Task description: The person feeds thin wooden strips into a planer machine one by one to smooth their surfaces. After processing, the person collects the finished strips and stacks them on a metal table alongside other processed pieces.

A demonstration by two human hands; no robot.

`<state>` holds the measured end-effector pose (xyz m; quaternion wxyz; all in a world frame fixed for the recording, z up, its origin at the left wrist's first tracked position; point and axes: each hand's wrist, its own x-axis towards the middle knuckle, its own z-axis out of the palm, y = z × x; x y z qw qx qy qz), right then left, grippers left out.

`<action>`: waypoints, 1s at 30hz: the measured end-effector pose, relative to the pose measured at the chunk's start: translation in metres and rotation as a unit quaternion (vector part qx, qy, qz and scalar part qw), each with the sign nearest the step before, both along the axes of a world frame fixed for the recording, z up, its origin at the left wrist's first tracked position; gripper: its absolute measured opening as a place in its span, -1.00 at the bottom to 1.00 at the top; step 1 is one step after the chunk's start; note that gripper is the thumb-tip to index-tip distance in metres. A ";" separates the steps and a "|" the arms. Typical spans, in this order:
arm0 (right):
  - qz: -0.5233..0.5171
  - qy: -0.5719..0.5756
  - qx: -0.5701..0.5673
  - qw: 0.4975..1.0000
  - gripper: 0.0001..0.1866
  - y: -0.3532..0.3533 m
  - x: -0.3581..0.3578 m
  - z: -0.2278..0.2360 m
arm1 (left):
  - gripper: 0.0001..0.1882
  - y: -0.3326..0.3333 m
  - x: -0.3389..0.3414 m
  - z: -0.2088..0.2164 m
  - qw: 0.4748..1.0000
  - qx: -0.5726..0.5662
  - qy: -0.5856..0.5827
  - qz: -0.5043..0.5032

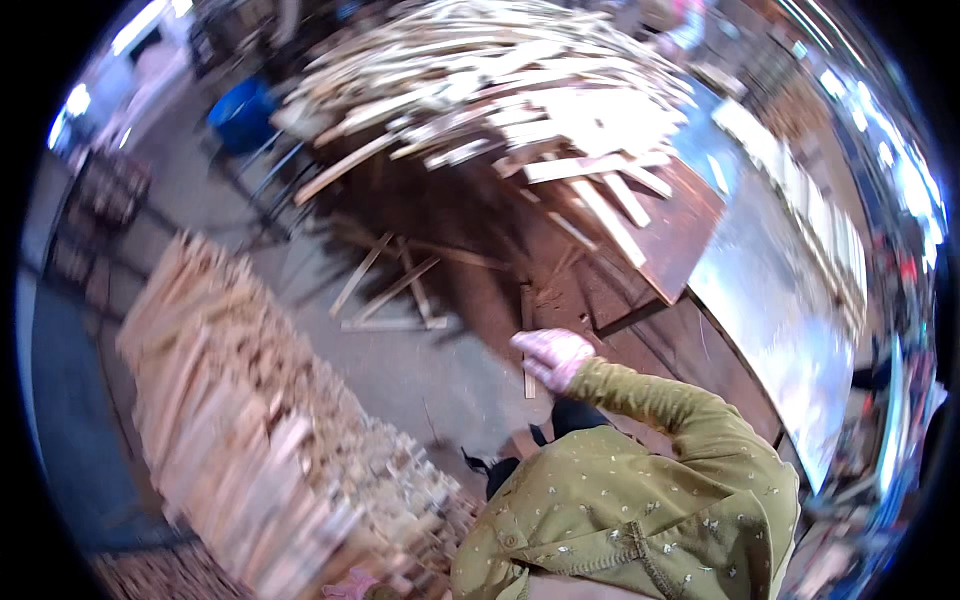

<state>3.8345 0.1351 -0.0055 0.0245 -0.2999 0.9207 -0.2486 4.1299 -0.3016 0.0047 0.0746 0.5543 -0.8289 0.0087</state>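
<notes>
My right hand (pixel 555 360), in a pink patterned glove, hangs in front of my body with its fingers pointing left. Fingers and thumb look apart, and nothing shows between them, though motion blurs them. A narrow upright wooden piece (pixel 530 386) shows behind that hand; I cannot tell whether they touch. At the bottom edge, a bit of my left hand (pixel 350 585) in a pink glove appears beside a long stack of wooden strips (pixel 240 430). Its fingers are too blurred and cut off to read.
A dark brown table (pixel 690 225) bears a big loose heap of pale wooden strips (pixel 500 80). To its right stands a shiny metal-topped table (pixel 770 320) with a row of strips (pixel 800 200). Crossed strips (pixel 395 290) lie near the floor; a blue barrel (pixel 242 115) stands behind.
</notes>
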 end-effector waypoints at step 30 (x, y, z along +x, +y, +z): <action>-0.519 -0.415 -0.604 0.440 0.19 0.364 -0.375 -0.047 | -0.08 0.606 -0.845 0.077 0.663 0.038 -0.070 -0.744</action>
